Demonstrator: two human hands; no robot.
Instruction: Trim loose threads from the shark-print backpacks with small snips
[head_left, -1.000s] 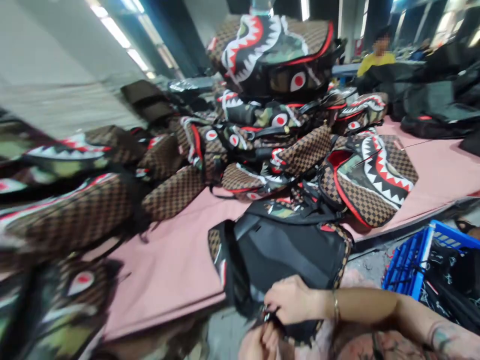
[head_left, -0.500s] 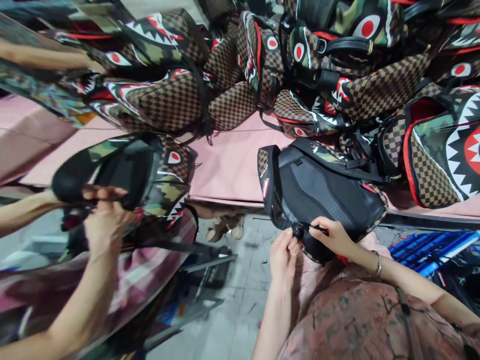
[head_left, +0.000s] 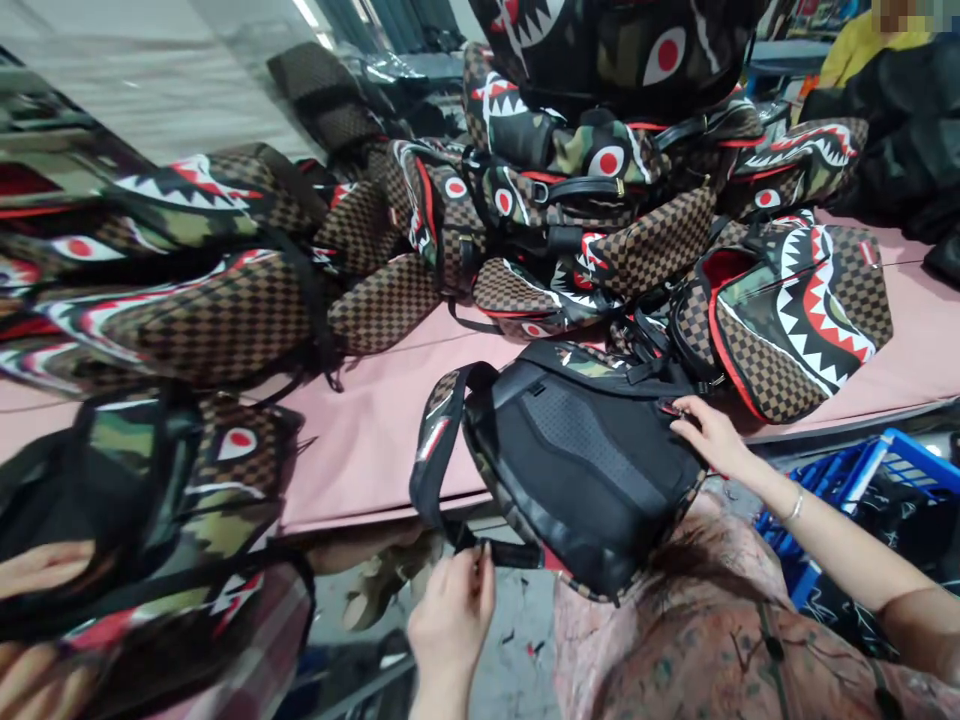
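Note:
A black-backed backpack [head_left: 592, 450] lies with its padded back panel up, part on the pink table edge and part over my lap. My left hand [head_left: 452, 605] pinches the end of its shoulder strap [head_left: 431, 470], where a short black webbing piece [head_left: 514, 553] runs to the bag's lower corner. The strap is pulled out to the left of the bag. At the bag's right edge, my right hand [head_left: 709, 432] has its fingers closed on the rim by a small red patch; the fingertips are partly hidden.
Checkered shark-face backpacks [head_left: 217, 315] are piled along the pink table [head_left: 375, 430]. One stands close right [head_left: 802, 310]. At left, a co-worker's hands [head_left: 45, 570] handle another backpack [head_left: 236, 470]. A blue crate [head_left: 900, 460] stands at lower right.
My left hand has moved left and drawn the strap out from the bag. My right hand has gone from the strap buckle up to the bag's right edge. The view has swung right and up.

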